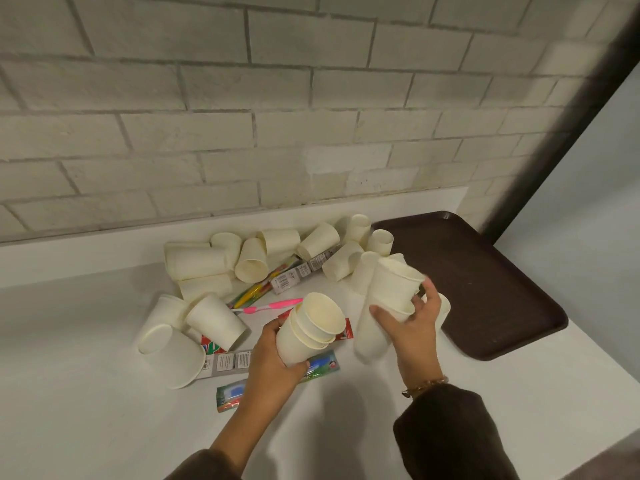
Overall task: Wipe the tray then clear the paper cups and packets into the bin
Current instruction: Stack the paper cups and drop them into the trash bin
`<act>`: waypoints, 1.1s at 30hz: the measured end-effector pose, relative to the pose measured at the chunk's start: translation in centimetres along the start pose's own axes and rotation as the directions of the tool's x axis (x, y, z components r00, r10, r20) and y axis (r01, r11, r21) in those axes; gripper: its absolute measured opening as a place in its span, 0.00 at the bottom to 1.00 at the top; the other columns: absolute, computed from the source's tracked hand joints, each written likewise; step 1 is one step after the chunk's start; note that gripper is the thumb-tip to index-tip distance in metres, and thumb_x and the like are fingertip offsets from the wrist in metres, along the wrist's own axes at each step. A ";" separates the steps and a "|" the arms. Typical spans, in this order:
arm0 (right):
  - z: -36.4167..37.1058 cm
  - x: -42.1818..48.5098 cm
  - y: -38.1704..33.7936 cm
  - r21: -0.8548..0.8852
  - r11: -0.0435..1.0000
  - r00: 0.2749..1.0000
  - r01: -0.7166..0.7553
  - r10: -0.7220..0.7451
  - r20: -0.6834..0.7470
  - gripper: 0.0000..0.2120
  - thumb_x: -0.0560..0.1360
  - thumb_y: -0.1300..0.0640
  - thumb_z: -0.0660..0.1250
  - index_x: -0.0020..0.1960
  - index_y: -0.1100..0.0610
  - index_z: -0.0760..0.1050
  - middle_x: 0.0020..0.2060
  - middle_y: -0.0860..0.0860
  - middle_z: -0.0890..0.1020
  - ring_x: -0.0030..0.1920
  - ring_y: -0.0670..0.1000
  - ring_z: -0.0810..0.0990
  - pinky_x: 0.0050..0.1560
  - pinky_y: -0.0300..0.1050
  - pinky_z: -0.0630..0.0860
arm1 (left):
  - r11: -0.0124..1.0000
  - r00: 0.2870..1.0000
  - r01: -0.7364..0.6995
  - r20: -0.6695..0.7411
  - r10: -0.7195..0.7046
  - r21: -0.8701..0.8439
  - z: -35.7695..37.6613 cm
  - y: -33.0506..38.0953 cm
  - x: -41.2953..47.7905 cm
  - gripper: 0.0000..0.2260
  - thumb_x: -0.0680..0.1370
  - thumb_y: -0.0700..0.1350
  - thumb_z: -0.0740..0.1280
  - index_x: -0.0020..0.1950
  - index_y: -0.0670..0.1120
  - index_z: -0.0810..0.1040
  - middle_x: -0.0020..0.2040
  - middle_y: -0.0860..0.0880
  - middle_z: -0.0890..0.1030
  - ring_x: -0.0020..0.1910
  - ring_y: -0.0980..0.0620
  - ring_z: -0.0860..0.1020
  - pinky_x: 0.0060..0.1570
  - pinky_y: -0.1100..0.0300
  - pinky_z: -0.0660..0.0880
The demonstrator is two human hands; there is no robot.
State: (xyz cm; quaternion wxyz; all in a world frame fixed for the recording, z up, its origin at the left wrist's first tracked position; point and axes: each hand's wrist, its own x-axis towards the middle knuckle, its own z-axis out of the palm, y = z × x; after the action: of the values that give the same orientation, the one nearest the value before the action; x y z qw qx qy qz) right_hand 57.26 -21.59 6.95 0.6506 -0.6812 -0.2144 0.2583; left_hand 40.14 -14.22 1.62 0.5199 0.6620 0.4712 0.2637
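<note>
L hand grips L stack of nested cups, R hand grips R stack, both just left of tray. Further left on bench: loose cups + packets. Bin not in view. Best: slot stacks together, rims aligned, light squeeze.

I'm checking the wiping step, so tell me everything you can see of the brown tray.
The tray is dark brown, rectangular, with rounded corners and a low raised rim; it looks like plastic. It lies flat on the white counter at the right, far end near the brick wall. A few pale specks show on it. Paper cups lie along its left edge.
</note>
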 end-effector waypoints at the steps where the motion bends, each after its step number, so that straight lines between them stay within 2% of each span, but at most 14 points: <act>1: 0.2 -0.2 -0.7 0.051 0.998 0.999 0.035 -0.035 0.010 0.43 0.68 0.65 0.72 0.72 0.45 0.51 0.56 0.38 0.70 0.59 0.46 0.71 0.62 0.47 0.69 | 1.000 1.000 -0.007 0.004 0.007 0.004 0.0 0.1 0.0 0.33 0.64 0.36 0.75 0.63 0.51 0.64 0.56 0.52 0.72 0.57 0.50 0.72 0.57 0.52 0.74; 3: 0.7 -0.8 -1.9 0.109 0.989 0.994 0.099 -0.104 0.040 0.44 0.67 0.65 0.73 0.72 0.43 0.52 0.55 0.33 0.69 0.58 0.44 0.72 0.61 0.42 0.69 | 1.000 1.000 -0.017 0.013 0.017 0.007 0.1 0.4 -0.1 0.32 0.65 0.36 0.75 0.62 0.52 0.64 0.56 0.52 0.72 0.56 0.51 0.72 0.56 0.54 0.73; 8: 1.6 -2.2 -3.5 0.142 0.967 0.968 0.211 -0.227 0.104 0.41 0.66 0.64 0.74 0.66 0.39 0.55 0.56 0.33 0.72 0.56 0.35 0.75 0.52 0.31 0.75 | 1.000 1.000 -0.014 -0.008 0.014 0.011 0.0 0.2 0.1 0.33 0.65 0.35 0.75 0.64 0.49 0.64 0.56 0.52 0.72 0.57 0.51 0.72 0.55 0.57 0.71; 11: 1.6 -2.7 -4.7 0.185 0.944 0.955 0.272 -0.289 0.070 0.40 0.61 0.57 0.74 0.63 0.37 0.56 0.58 0.36 0.72 0.55 0.33 0.75 0.49 0.29 0.75 | 0.999 1.000 0.003 -0.013 -0.003 0.034 -0.3 -0.1 0.2 0.34 0.64 0.35 0.75 0.65 0.48 0.65 0.57 0.51 0.73 0.58 0.49 0.73 0.56 0.53 0.73; 13: 1.8 -2.9 -5.2 0.210 0.934 0.946 0.288 -0.312 0.091 0.40 0.60 0.57 0.74 0.63 0.37 0.57 0.58 0.38 0.72 0.55 0.34 0.76 0.49 0.30 0.76 | 0.999 1.000 0.003 -0.019 -0.003 0.040 -0.4 0.0 0.0 0.34 0.64 0.35 0.75 0.66 0.47 0.65 0.57 0.50 0.74 0.57 0.50 0.73 0.56 0.53 0.74; 16: 2.8 -3.2 -4.4 0.196 0.945 0.937 0.261 -0.296 0.183 0.42 0.60 0.59 0.75 0.65 0.40 0.56 0.58 0.40 0.72 0.56 0.37 0.76 0.52 0.35 0.77 | 0.999 1.000 -0.021 -0.011 0.021 0.035 0.0 0.4 -0.3 0.34 0.64 0.38 0.76 0.66 0.49 0.65 0.56 0.53 0.73 0.55 0.52 0.73 0.52 0.58 0.72; 18: 3.5 -3.4 -3.3 0.145 0.960 0.929 0.241 -0.272 0.252 0.45 0.60 0.62 0.76 0.68 0.44 0.54 0.58 0.39 0.72 0.58 0.39 0.76 0.55 0.36 0.76 | 0.999 0.999 -0.039 -0.003 0.039 0.030 0.2 0.9 -0.3 0.35 0.64 0.40 0.77 0.67 0.49 0.64 0.56 0.54 0.72 0.55 0.54 0.72 0.54 0.58 0.72; 21: 4.0 -3.1 -1.9 0.043 0.971 0.911 0.236 -0.236 0.339 0.47 0.62 0.67 0.77 0.69 0.45 0.53 0.57 0.40 0.74 0.57 0.36 0.75 0.54 0.30 0.73 | 0.999 0.999 -0.038 0.023 0.037 0.034 0.3 1.6 -0.2 0.35 0.65 0.42 0.77 0.67 0.49 0.63 0.57 0.53 0.72 0.55 0.53 0.72 0.54 0.57 0.72; 23: 3.7 -2.8 -1.6 0.006 0.973 0.901 0.229 -0.214 0.378 0.48 0.60 0.61 0.80 0.69 0.44 0.53 0.60 0.44 0.74 0.61 0.37 0.73 0.56 0.28 0.70 | 0.999 0.999 -0.040 0.029 0.040 0.000 0.3 1.6 -0.2 0.34 0.65 0.41 0.76 0.65 0.51 0.63 0.57 0.53 0.72 0.55 0.52 0.73 0.52 0.58 0.71; 26: 2.0 -1.9 -2.0 -0.020 0.969 0.917 0.246 -0.226 0.329 0.47 0.57 0.43 0.79 0.69 0.41 0.57 0.66 0.42 0.68 0.67 0.36 0.66 0.60 0.26 0.66 | 0.999 0.999 -0.035 0.021 0.036 -0.037 0.2 1.2 -0.2 0.32 0.65 0.40 0.76 0.61 0.54 0.62 0.56 0.53 0.72 0.55 0.53 0.72 0.52 0.59 0.69; 27: 1.1 -1.3 -2.0 -0.071 0.959 0.929 0.274 -0.245 0.278 0.43 0.59 0.41 0.77 0.68 0.41 0.59 0.67 0.41 0.68 0.66 0.36 0.65 0.63 0.28 0.65 | 0.999 0.999 -0.032 0.025 0.033 -0.040 0.2 1.2 -0.2 0.32 0.66 0.40 0.76 0.60 0.54 0.61 0.56 0.53 0.72 0.55 0.53 0.72 0.52 0.59 0.68; 29: -1.2 1.0 -1.1 -0.333 0.894 0.954 0.300 -0.274 0.123 0.33 0.65 0.43 0.73 0.66 0.42 0.63 0.67 0.42 0.67 0.66 0.40 0.66 0.69 0.44 0.65 | 0.999 0.999 -0.024 0.037 0.025 -0.036 0.2 1.1 -0.1 0.31 0.66 0.41 0.76 0.61 0.54 0.62 0.56 0.53 0.72 0.56 0.53 0.72 0.53 0.58 0.69; 31: -3.7 4.0 0.6 -0.653 0.733 0.974 0.190 -0.226 0.029 0.27 0.69 0.46 0.71 0.65 0.44 0.66 0.70 0.46 0.64 0.70 0.49 0.62 0.72 0.60 0.58 | 1.000 0.999 -0.015 0.041 0.016 -0.024 0.3 1.2 -0.2 0.32 0.67 0.41 0.76 0.64 0.51 0.63 0.57 0.53 0.72 0.56 0.53 0.72 0.54 0.57 0.70; 33: -5.5 6.3 2.3 -0.805 0.591 0.995 0.048 -0.099 -0.013 0.27 0.71 0.48 0.70 0.67 0.46 0.66 0.73 0.50 0.60 0.72 0.56 0.60 0.72 0.64 0.56 | 1.000 0.999 -0.007 0.036 0.007 -0.010 0.4 1.3 -0.2 0.32 0.67 0.42 0.76 0.66 0.49 0.63 0.56 0.53 0.72 0.56 0.53 0.72 0.55 0.57 0.71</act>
State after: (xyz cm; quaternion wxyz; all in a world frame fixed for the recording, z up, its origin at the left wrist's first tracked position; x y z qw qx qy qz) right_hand 65.52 -22.06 4.30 0.2900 -0.8987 -0.3170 0.0877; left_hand 40.82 -14.55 2.71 0.5307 0.6656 0.4581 0.2559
